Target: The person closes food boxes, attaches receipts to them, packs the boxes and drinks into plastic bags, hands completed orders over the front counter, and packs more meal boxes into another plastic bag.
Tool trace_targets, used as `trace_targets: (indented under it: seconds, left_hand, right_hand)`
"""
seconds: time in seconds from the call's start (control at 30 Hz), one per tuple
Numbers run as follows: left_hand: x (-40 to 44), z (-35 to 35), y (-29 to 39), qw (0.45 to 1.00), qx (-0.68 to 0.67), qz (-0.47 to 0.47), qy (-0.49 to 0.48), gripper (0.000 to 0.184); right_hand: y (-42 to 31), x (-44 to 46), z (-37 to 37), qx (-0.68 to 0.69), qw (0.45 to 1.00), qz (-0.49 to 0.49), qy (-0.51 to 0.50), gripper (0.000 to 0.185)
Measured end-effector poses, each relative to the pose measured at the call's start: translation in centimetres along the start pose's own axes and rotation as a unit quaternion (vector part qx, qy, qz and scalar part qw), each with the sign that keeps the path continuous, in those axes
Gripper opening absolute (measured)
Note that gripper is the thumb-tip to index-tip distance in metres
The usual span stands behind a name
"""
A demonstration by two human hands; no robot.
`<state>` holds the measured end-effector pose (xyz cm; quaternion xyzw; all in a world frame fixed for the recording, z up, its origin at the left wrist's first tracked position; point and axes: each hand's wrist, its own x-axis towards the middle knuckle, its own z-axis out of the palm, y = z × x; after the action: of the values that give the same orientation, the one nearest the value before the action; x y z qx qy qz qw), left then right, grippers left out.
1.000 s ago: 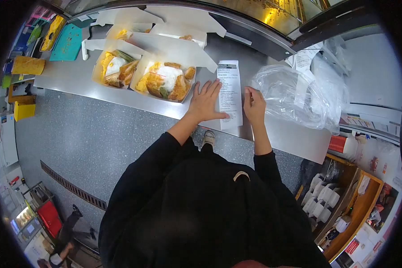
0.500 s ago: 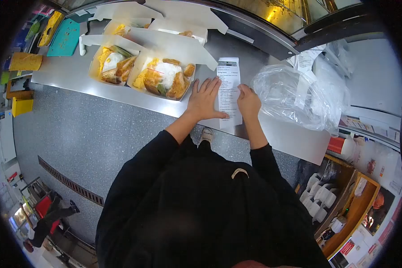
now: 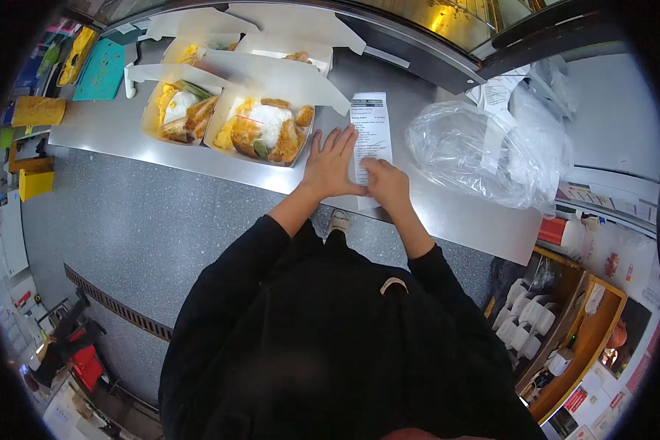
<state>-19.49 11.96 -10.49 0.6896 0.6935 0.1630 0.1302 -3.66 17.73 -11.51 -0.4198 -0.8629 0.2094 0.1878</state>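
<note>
A long printed receipt (image 3: 372, 125) lies on the steel counter (image 3: 458, 233) in front of me. My left hand (image 3: 330, 167) rests flat with fingers spread, its fingertips and thumb over the receipt's left edge. On the lower part of the paper is my right hand (image 3: 390, 185), its fingers curled in close to my left thumb. Whether those fingers hold anything is hidden. Left of my left hand stands an open takeaway box (image 3: 220, 144) with rice, a yellow food and browned pieces. A second filled box (image 3: 151, 117) sits beside it.
Behind these are more open boxes (image 3: 324, 60) with raised lids. Clear plastic bags (image 3: 447, 150) with a paper slip (image 3: 500, 94) lie to the right. A teal cutting board (image 3: 101, 72) is at the far left. Another person (image 3: 62, 345) is at the lower left.
My right hand has moved left and slightly down across the receipt, toward my left thumb. My left hand stays flat in place. The person at lower left has shifted.
</note>
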Motion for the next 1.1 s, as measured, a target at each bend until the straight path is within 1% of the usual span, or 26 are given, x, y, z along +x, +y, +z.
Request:
trace_targets:
  seconds: [0.07,0.1,0.2,0.3,0.4,0.43,0.53,0.57,0.67,0.7,0.8,0.83,0.87,0.9,0.93,1.0,1.03,1.1]
  left_hand:
    - [-0.1,-0.1,0.1,1.000,-0.016,-0.002,-0.002,0.117]
    - [0.0,-0.3,0.1,1.000,-0.023,-0.002,0.000,0.117]
    - [0.0,-0.4,0.2,1.000,-0.020,-0.003,0.000,0.117]
    - [0.0,-0.2,0.1,1.000,-0.009,0.001,-0.001,0.118]
    - [0.0,-0.3,0.1,1.000,-0.014,-0.002,-0.009,0.117]
    - [0.1,-0.3,0.1,1.000,-0.013,-0.002,-0.008,0.117]
    - [0.0,-0.3,0.1,1.000,-0.014,0.000,-0.002,0.116]
    - [-0.1,-0.3,0.1,1.000,-0.018,0.001,0.002,0.116]
    - [-0.1,-0.1,-0.1,1.000,-0.017,0.002,0.004,0.116]
    - [-0.2,-0.2,0.0,1.000,-0.027,0.002,0.005,0.116]
    - [0.0,-0.2,0.0,0.999,-0.038,0.004,0.019,0.117]
    - [0.0,-0.1,0.1,0.999,-0.042,0.001,0.022,0.117]
    - [0.0,-0.2,0.3,0.999,-0.045,-0.003,0.026,0.118]
    - [-0.2,-0.4,0.5,0.999,-0.023,0.003,0.039,0.106]
    - [-0.6,-0.6,0.5,0.996,-0.088,-0.004,0.033,0.098]
    - [-1.6,-2.6,1.3,0.975,-0.220,-0.018,0.024,0.084]
    - [-2.6,-3.8,1.7,0.980,-0.156,0.004,0.122,0.063]
    - [-3.8,-5.9,1.2,0.973,-0.065,-0.096,0.199,0.052]
  right_hand:
    - [0.4,0.1,-0.1,-0.034,0.999,0.040,0.005,0.018]
    - [0.9,0.3,-0.1,-0.037,0.995,0.075,0.057,0.019]
    - [0.5,0.7,-1.3,-0.052,0.987,0.141,0.054,0.020]
    - [-0.6,-0.7,-1.0,0.017,0.999,0.016,-0.022,0.021]
    - [-0.1,-1.0,-0.2,-0.021,0.999,0.038,0.018,0.018]
    - [0.5,-0.6,-0.5,-0.030,0.995,0.088,0.038,0.018]
    - [0.2,0.1,-1.6,-0.075,0.986,0.148,0.035,0.018]
    - [-0.7,-0.3,-1.6,-0.031,0.994,0.096,0.049,0.018]
    - [-1.4,-1.5,-1.1,-0.001,0.999,0.028,-0.025,0.016]
    - [-0.9,-1.2,-1.3,-0.009,1.000,0.026,-0.009,0.015]
    - [-1.0,0.6,-1.8,-0.098,0.983,0.153,-0.014,0.017]
    - [0.0,0.7,-1.1,-0.045,0.996,0.078,-0.013,0.024]
    - [-0.7,1.0,-1.1,-0.047,0.998,0.034,0.001,0.027]
    - [-1.6,1.4,-1.1,-0.048,0.999,-0.013,0.015,0.030]
    - [-2.3,2.0,-0.9,-0.049,0.997,-0.060,0.029,0.034]
    - [-1.4,3.1,-0.2,-0.067,0.996,-0.053,0.017,0.038]
    - [-0.7,3.5,0.1,-0.077,0.996,-0.048,0.011,0.040]
    - [-0.6,4.3,-0.1,-0.091,0.995,-0.038,0.006,0.040]
